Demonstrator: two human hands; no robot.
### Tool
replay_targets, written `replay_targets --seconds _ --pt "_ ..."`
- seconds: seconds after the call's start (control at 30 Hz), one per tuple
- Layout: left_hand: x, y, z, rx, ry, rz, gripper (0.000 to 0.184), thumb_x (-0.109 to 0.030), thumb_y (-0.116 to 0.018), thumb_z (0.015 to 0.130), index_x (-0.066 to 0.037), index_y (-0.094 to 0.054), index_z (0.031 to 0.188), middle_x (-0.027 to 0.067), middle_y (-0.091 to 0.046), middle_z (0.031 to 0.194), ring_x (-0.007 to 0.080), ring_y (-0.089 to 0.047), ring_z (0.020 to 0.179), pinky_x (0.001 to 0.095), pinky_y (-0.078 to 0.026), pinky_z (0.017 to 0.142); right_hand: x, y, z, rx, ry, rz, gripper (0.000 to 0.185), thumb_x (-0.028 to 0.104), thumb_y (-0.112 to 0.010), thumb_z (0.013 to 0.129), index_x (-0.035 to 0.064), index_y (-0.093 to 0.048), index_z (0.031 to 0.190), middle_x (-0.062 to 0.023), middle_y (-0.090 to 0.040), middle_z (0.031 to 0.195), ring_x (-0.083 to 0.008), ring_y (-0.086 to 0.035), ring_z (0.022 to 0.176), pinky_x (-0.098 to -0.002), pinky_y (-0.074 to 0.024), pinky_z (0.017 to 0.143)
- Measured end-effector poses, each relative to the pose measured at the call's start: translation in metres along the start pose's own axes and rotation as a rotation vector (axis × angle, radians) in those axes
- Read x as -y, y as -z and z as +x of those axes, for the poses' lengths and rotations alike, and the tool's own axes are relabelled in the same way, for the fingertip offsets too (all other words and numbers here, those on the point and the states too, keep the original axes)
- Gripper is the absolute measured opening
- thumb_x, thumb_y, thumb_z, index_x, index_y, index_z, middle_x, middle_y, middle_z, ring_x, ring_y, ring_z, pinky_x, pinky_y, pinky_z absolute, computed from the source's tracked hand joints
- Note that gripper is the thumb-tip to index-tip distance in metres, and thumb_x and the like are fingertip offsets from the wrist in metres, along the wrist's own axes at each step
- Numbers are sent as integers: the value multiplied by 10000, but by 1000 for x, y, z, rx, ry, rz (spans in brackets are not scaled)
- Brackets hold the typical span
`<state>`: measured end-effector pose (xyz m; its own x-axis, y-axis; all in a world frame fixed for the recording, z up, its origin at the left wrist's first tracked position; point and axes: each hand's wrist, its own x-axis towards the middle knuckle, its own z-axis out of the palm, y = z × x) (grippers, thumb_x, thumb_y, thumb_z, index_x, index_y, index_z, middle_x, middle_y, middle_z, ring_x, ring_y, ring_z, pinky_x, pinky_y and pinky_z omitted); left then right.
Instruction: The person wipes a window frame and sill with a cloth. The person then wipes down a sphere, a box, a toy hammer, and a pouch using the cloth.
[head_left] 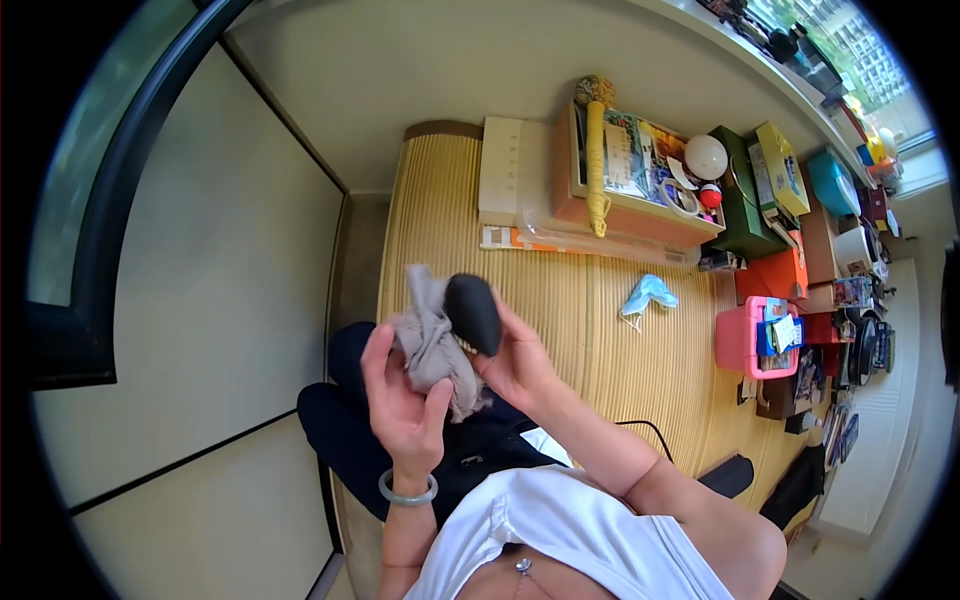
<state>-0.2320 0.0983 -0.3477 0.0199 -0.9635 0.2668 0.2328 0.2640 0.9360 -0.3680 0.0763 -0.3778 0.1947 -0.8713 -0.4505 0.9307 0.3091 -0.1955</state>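
A crumpled grey cloth (pixel 432 350) is bunched in my left hand (pixel 405 405), its fingers curled round it from below and the left side. My right hand (pixel 520 358) grips a dark, rounded oblong object (pixel 473 314) from its right side. The cloth touches the lower left edge of that object. What the dark object is cannot be made out, and its underside is hidden by the cloth and my fingers. Both hands are close together above my lap.
On the slatted mat (pixel 590 350) lies a blue face mask (pixel 650 293). Along the wall stand an open box of small items (pixel 640 222), a green box (pixel 745 205) and a pink bin (pixel 737 340). Sliding panels (pixel 220 260) are at the left.
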Motion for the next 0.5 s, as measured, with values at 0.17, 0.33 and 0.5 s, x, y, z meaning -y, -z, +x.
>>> replay_targets --seconds 0.17,0.33,0.5 --pt "-5 -3 16 66 -407 904 292 -15 -539 919 2 -564 1210 164 -590 1167 320 -562 1092 378 -455 935 -7 13 -17 126 -181 -127 398 335 -495 990 86 -515 1300 -44 -587 1257 -168 -565 1119 -341 -443 984" --pt "16 6 24 -40 -161 691 241 -137 -457 990 10 -542 1161 161 -530 1170 318 -531 1077 394 -418 946 -5 32 -15 234 -331 31 452 409 -475 993 89 -511 1311 -64 -588 1218 -167 -568 1089 -322 -458 947" --pt "26 -1 20 236 -394 791 609 -567 -500 913 -57 -501 1246 205 -400 1279 368 -468 1117 452 -410 932 11 13 -24 135 -190 -360 597 533 -396 988 62 -463 1350 -66 -557 1256 -137 -550 1095 -301 -443 951"
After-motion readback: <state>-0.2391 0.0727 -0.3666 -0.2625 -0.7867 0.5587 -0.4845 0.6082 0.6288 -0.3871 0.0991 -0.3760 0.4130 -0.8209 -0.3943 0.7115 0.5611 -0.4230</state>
